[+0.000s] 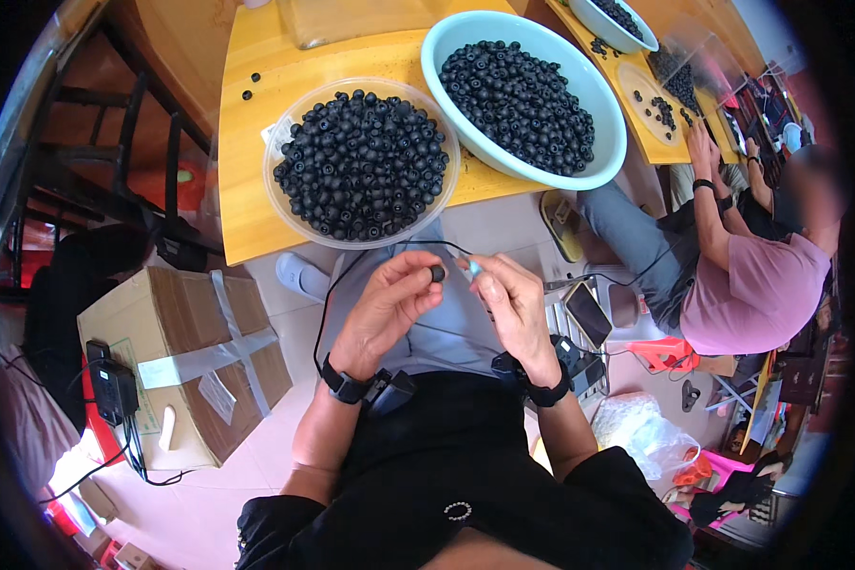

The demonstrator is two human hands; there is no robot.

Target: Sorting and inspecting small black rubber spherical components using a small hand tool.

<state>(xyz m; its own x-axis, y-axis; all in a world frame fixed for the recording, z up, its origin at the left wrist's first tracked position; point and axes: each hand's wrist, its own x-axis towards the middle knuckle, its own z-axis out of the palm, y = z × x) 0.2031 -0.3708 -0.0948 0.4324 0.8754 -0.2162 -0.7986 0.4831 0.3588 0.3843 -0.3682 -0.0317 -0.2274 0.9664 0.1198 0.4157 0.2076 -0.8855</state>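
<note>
My left hand [389, 299] is closed, pinching a small round black bead-like piece [437, 274] between thumb and fingertips. Just to the right, my right hand [513, 304] is closed round a slim tool with a light-blue part [474, 270]; its exact kind is too small to tell. The two hands are a little apart, above my lap. Beyond them, a round clear plastic tray [272, 180] heaped with the same black pieces [363, 166] rests at the table's near edge. At its right, a light-blue basin [608, 157] holds many more.
The yellow table [247, 204] carries two loose black pieces at its left. A taped cardboard box [185, 361] stands left of my legs, with a black cabled device [112, 389] against it. On the right, a person in a pink shirt [755, 294] works at another table.
</note>
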